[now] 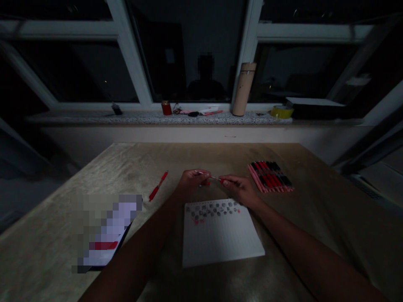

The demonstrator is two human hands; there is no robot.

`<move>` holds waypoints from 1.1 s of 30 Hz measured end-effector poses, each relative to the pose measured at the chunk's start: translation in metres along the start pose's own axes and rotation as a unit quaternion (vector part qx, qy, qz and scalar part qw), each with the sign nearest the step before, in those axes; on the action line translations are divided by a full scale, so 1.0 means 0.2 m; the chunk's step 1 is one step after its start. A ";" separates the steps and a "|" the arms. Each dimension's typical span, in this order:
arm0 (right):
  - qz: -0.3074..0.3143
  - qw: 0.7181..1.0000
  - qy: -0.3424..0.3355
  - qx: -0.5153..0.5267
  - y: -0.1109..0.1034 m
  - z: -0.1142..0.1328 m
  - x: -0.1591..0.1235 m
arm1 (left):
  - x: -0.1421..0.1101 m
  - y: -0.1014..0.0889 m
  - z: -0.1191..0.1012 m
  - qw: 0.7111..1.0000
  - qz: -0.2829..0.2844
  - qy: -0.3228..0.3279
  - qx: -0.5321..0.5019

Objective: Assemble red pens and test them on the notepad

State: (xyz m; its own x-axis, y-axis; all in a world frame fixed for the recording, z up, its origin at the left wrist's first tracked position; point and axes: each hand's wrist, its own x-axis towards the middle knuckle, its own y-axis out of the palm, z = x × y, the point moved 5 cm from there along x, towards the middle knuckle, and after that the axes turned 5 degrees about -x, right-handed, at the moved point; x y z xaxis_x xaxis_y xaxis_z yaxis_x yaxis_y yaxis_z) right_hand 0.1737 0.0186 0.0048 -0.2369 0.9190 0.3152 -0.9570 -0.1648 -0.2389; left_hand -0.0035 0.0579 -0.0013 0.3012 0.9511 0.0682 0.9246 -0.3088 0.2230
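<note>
My left hand [191,181] and my right hand [239,188] meet above the far edge of a white sheet of paper [220,237]. Both are closed in a pinch on the same thin red pen part [214,178], which spans the gap between them; its details are too dim to make out. The sheet has rows of small grey and red marks along its far edge. A whole red pen [158,186] lies on the table left of my left hand. A row of several red and black pens [270,176] lies side by side right of my right hand.
The wooden table [315,218] carries a blurred-out booklet [107,233] at the near left. Behind it, a stone window sill [141,118] holds a cardboard tube [244,89], a red can [166,108], a yellow tape roll [282,111] and small items. The windows are dark.
</note>
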 end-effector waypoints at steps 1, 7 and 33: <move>0.014 0.997 0.042 0.060 0.02 -0.02 0.00 | 0.00 0.01 0.00 1.000 0.005 -0.002 -0.012; 0.040 0.962 0.133 0.236 0.08 -0.05 0.01 | -0.01 0.04 0.00 0.997 0.011 0.000 -0.074; -0.123 0.962 -0.090 -0.228 -0.08 0.00 -0.03 | 0.01 -0.04 0.00 0.979 -0.104 0.014 -0.178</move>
State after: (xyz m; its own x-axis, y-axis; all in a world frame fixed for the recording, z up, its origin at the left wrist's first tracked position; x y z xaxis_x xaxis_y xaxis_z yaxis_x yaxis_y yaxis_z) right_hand 0.1900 0.0158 0.0076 -0.0772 0.8267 0.5573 -0.8244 0.2614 -0.5020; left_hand -0.0105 0.0629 -0.0032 0.1045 0.9945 0.0113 0.8244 -0.0930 0.5583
